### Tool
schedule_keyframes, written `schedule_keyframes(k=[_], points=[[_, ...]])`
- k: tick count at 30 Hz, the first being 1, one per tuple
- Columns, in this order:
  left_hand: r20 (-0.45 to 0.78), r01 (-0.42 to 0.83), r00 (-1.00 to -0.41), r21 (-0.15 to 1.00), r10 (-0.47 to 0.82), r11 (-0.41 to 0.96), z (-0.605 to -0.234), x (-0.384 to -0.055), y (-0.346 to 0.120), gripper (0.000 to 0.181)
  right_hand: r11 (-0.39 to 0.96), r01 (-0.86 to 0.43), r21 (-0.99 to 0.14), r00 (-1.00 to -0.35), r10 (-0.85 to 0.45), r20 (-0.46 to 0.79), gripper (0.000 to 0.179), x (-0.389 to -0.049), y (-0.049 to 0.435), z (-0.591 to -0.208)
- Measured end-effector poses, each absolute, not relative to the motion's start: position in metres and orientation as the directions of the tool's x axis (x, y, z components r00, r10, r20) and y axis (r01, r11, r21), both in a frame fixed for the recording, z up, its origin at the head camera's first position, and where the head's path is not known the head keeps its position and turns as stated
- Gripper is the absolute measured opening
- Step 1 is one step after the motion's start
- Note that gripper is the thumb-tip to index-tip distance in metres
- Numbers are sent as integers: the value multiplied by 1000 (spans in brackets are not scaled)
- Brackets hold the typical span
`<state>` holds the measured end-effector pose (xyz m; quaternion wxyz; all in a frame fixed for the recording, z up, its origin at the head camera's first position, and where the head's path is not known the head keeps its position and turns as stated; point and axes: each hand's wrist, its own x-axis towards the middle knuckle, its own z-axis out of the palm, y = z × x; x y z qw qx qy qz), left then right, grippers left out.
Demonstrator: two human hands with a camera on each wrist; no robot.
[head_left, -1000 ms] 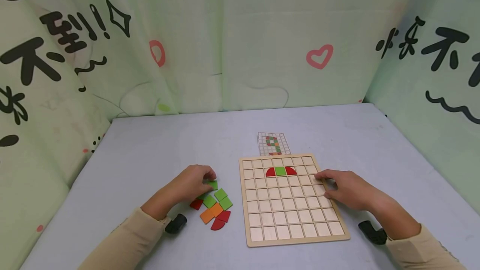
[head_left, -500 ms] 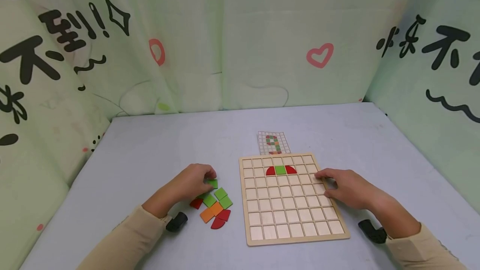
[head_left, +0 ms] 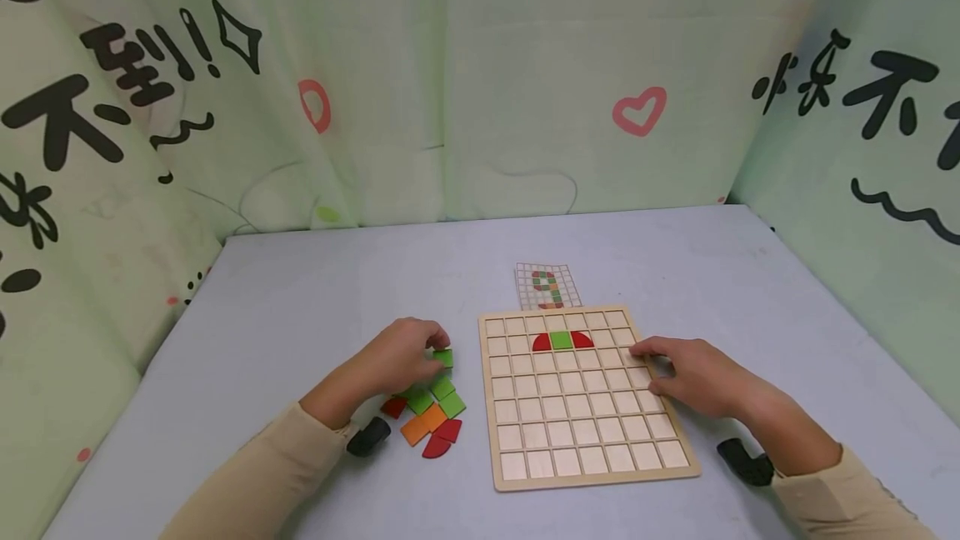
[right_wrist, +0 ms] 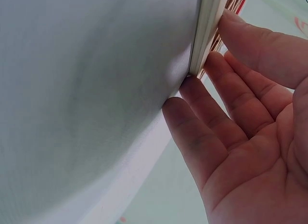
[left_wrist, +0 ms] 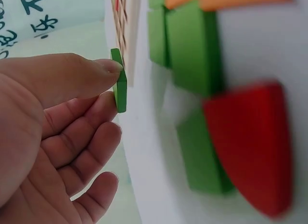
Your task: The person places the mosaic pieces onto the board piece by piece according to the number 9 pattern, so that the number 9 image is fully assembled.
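Between thumb and fingertip my left hand (head_left: 397, 355) pinches a green square tile (left_wrist: 121, 91), raised at the far side of a loose pile. That pile holds more green tiles (head_left: 442, 387), orange tiles (head_left: 423, 425) and red quarter-round tiles (head_left: 437, 447); the hand partly covers some. To its right lies a wooden grid board (head_left: 592, 483), where a red, a green (head_left: 560, 341) and another red tile sit in one row. My right hand (head_left: 701, 375) rests at the board's right edge, its fairly straight fingers and thumb touching the rim (right_wrist: 204, 36).
A small pattern card (head_left: 546, 283) with a coloured figure on a grid lies behind the board, touching or just under its far edge. Printed curtains (head_left: 480, 107) enclose the white table (head_left: 337, 273) at the back and sides. Black wrist cameras (head_left: 369, 437) hang by both wrists.
My left hand has shifted right and away from me, carrying the green tile off the pile's far end. The right hand and board stay where they were.
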<state>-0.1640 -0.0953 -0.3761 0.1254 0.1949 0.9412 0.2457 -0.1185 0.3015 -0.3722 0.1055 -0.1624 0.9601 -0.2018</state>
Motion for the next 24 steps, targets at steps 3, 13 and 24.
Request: schedule_keyframes(k=[3, 13, 24], points=[[-125, 332, -883, 513, 452, 791, -373, -164, -87, 17, 867, -267, -422, -926, -352, -137, 46, -119, 301, -372], [-90, 412, -851, 498, 518, 763, -365, -166, -63, 18, 860, -279, -428, -923, -363, -128, 45, -119, 301, -373], [-76, 459, -827, 480, 557, 748, -359, -169, -35, 19, 863, -277, -422, -923, -360, -132, 46, -119, 302, -372]])
